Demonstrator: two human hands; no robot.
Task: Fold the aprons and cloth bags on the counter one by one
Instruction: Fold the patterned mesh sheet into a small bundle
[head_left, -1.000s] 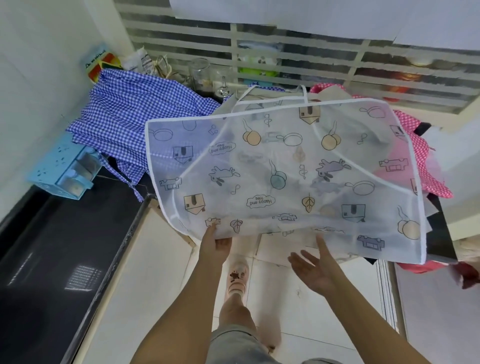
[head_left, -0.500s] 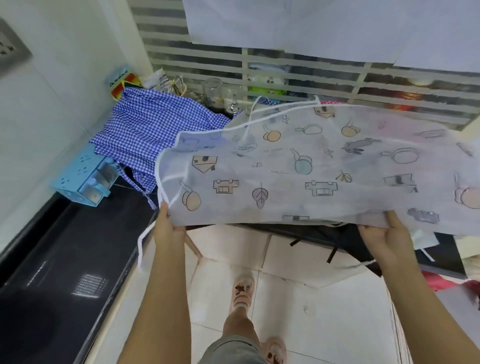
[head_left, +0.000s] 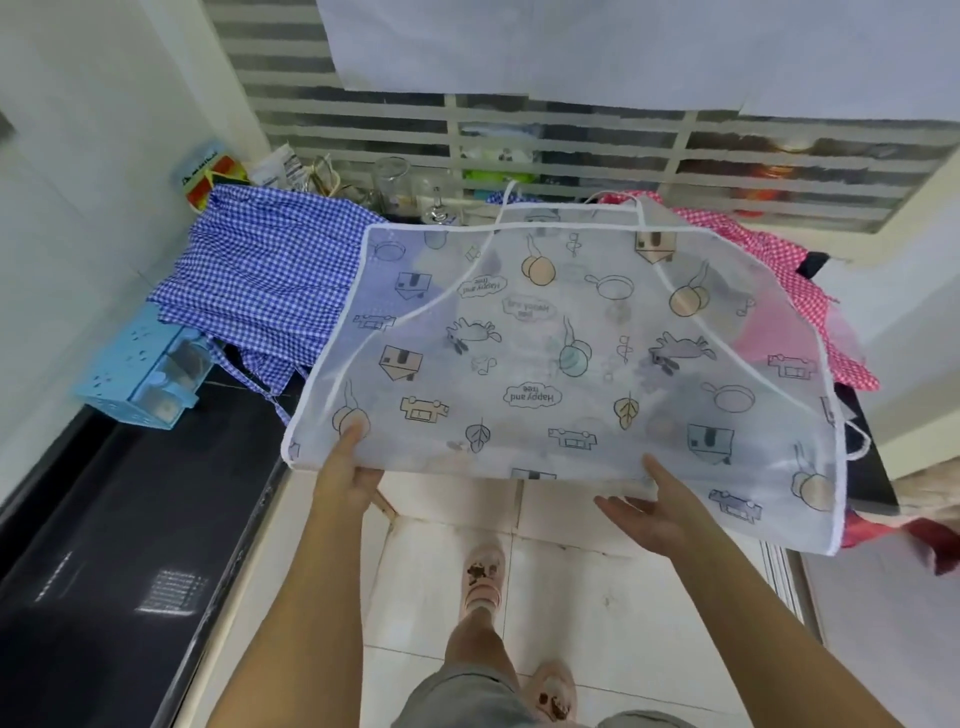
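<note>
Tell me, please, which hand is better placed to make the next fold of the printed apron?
Probably the left hand: it already pinches the near left edge of the printed apron, while the right hand lies open, palm up, under the near edge without gripping.

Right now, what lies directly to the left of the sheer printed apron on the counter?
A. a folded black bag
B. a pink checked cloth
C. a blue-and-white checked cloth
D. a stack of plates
C: the blue-and-white checked cloth lies bunched at the left edge of the sheer printed apron, partly under it, while the pink checked cloth shows on the right.
</note>
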